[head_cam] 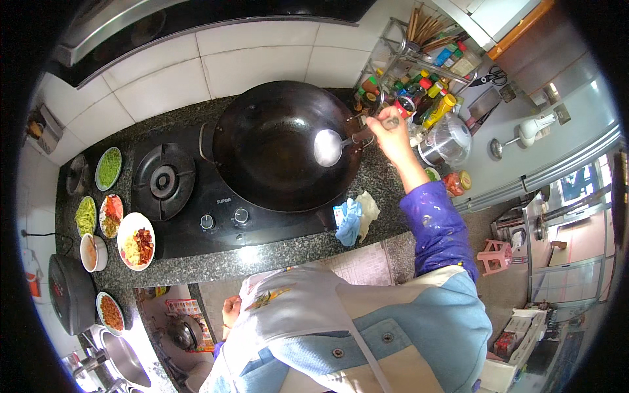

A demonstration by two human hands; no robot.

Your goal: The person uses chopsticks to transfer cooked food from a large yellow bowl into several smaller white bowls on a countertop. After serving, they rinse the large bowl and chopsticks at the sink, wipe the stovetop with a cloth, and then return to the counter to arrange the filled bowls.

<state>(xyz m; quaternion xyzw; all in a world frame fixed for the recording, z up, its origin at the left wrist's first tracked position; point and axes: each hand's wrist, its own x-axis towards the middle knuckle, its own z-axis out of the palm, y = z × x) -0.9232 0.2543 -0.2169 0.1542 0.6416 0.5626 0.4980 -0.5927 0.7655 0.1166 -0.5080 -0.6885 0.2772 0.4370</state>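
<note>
A ladle (328, 148) with a metal bowl is in my right hand (388, 128), its bowl over the right side of a large dark wok (280, 157). The wok sits on the right burner of a black gas stove (186, 231); it holds no food that I can see. Low beside my apron (280, 304) is my left hand (231, 310), fingers curled and partly hidden; whether it holds anything cannot be made out. A blue cloth (349, 223) and a pale cloth (368, 211) lie on the counter near the stove's right corner.
Plates and bowls of cut food, among them a white bowl (136, 260), stand left of the bare burner (163, 182). Sauce bottles crowd a metal rack (393, 42) at the right wall, near a plastic-covered pot (449, 142) and a jar (457, 183). A sink (128, 361) is lower left.
</note>
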